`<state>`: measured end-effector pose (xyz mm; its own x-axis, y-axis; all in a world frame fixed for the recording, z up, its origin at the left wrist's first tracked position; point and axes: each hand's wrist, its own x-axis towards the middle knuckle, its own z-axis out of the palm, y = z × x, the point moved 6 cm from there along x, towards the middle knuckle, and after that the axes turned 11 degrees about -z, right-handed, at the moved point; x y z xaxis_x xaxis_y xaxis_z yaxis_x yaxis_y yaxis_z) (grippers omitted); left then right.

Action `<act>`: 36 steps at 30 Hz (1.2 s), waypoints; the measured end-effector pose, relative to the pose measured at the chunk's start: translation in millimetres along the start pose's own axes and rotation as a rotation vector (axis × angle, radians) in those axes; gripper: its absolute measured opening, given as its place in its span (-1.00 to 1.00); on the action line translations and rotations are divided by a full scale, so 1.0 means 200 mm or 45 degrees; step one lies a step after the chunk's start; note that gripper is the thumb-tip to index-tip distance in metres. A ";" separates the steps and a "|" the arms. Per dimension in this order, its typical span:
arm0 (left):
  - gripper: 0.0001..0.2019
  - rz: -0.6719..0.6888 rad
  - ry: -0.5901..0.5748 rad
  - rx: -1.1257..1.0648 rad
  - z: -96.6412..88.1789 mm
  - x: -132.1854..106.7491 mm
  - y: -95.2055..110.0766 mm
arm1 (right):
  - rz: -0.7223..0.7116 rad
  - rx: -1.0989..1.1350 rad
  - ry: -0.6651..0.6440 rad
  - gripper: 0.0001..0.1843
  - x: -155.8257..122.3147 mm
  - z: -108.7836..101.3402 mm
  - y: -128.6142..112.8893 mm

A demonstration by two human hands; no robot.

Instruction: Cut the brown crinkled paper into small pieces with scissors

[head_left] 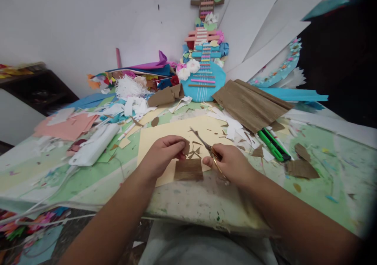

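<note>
Head view | scissors, long axis diagonal, tips forward-left, clasped by right hand | left hand curled, hold unclear

The left arm and right arm angle inward. The left hand pinches, fingers curled; the right hand grips, thumb pointing left.
</note>
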<state>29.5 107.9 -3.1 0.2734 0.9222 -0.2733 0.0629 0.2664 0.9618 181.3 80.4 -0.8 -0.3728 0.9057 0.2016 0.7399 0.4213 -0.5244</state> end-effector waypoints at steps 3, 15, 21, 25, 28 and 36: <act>-0.83 -0.052 0.008 0.053 0.02 0.01 -0.02 | -0.009 0.480 0.069 -0.63 0.01 0.03 0.01; -0.63 -0.146 -0.150 0.078 0.13 0.00 -0.09 | 0.149 0.782 0.164 -0.87 0.04 0.11 0.03; -0.69 0.215 0.210 0.800 0.01 -0.01 0.01 | 0.299 -0.056 0.410 -0.89 0.00 -0.21 0.18; -0.56 0.334 0.193 1.396 -0.01 0.00 0.02 | 0.707 -0.526 0.215 -0.89 -0.10 -0.42 0.44; -0.62 0.326 0.024 1.618 0.02 -0.01 -0.02 | 0.829 -0.595 0.258 -0.81 -0.19 -0.54 0.54; -0.82 0.335 -0.109 1.611 0.08 -0.02 -0.04 | 0.968 -0.505 0.270 -0.68 -0.32 -0.65 0.67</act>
<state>43.2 97.9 -10.3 0.4733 0.8729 -0.1185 0.8439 -0.4108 0.3450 376.6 84.7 23.9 0.3818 0.9203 0.0851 0.8998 -0.3491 -0.2616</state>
